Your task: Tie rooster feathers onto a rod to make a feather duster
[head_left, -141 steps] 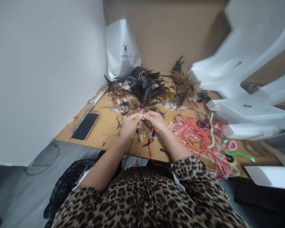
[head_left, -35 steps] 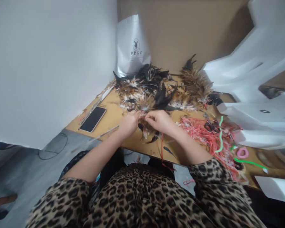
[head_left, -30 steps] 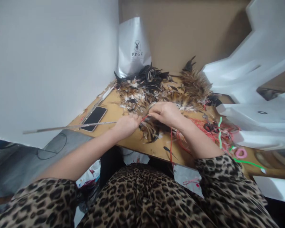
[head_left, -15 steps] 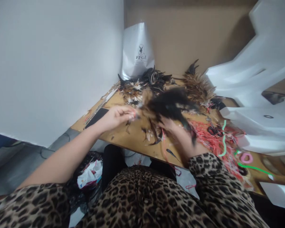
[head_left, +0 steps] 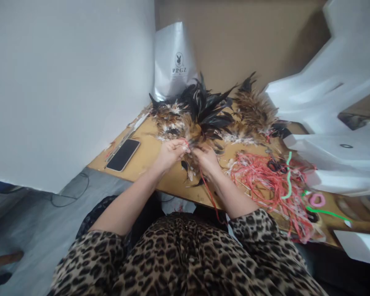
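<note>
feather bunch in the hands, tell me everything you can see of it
The bunch fans out away from the person: long, glossy black feathers at the far end, shorter golden-brown ones nearer. The left hand pinches its narrow base, where a bit of red strand shows; the right hand has its fingertips at the base too, but their grip is unclear. Other feathers behind it make its outer edge hard to trace.

Soft, rather dim light fills the scene, its source out of view. The silver bag [head_left: 174,45] by the table's [head_left: 148,146] far edge gleams faintly; shadow darkens the brown wall [head_left: 234,41] beside the white sheet [head_left: 329,78], which looks stretched and smeared. The feathers [head_left: 203,109] lack crispness.
</note>
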The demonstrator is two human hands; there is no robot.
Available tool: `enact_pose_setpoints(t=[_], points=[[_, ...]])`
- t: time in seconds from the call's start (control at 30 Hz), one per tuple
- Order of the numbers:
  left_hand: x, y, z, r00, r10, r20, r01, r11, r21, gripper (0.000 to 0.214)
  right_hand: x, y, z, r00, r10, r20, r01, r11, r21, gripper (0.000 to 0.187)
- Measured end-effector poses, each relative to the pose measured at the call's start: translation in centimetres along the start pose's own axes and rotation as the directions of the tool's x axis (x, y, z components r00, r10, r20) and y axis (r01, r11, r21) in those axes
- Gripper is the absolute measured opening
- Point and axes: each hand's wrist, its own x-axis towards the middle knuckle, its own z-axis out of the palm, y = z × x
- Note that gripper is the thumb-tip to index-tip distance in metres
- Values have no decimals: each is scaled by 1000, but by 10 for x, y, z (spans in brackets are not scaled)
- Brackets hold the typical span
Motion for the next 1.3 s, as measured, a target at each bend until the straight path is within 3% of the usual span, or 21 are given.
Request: enact_pose_setpoints(t=[0.17,0.4,0.57,0.67,0.8,0.87,0.97,1.03,1.1,1.2,1.3], points=[[11,-23,7,996,-2,-87,-6,996,-91,38,0,15,2,996,85,-36,-74,971,228,28],[21,-52,8,985,57,-164,-73,993,-94,25,3,37,2,973,63,-220,-8,969,246,34],[19,-59,2,967,94,-235,-113,991,-70,20,-3,38,3,979,139,-150,-95,959,266,32],[17,-68,-6,968,114,-222,-124,992,-32,19,-8,39,4,978,185,-97,-149,943,298,34],[20,-84,-15,936,260,-235,-223,959,172,14,-7,43,8,966,247,-80,-203,911,359,36],[22,-87,-17,883,410,-227,-306,872,383,13,-3,41,11,961,261,-87,-210,901,380,37],[24,-80,-13,771,630,-93,-413,606,680,18,4,35,17,973,205,-107,-152,915,375,39],[22,-73,-8,719,695,3,-449,460,766,24,8,30,20,980,150,-128,-96,930,354,38],[17,-67,-2,710,703,51,-462,410,786,29,9,28,20,980,117,-163,-57,940,337,37],[8,-64,6,743,668,42,-474,481,737,33,10,29,15,970,116,-213,-47,952,304,37],[5,-63,10,822,568,-45,-450,696,560,29,10,29,5,959,108,-263,-46,972,230,37]])
